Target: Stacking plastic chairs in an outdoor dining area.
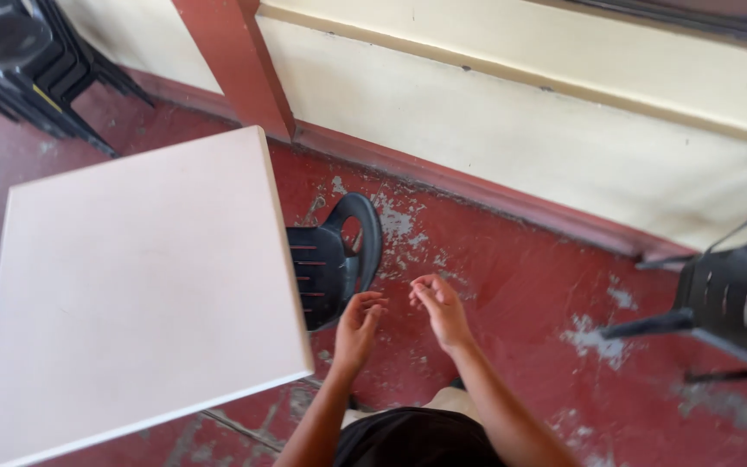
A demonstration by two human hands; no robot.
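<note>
Lower centre of frame: our left hand [358,327] and right hand [439,310] hang side by side over the red floor [529,285], fingers loosely curled, holding nothing. Nearest thing is the black chair [332,268], just left of the left hand, tucked partly under the pale counter [140,285]. Risk, we judge: a reach could knock knuckles on the counter's corner, given the tight gap.

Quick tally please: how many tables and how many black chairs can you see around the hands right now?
Square pale table: 1
Black chair beside the table: 1
Black chair at right edge: 1
Stack of black chairs, top left: 1 stack, number of chairs unclear
Total: 4
</note>
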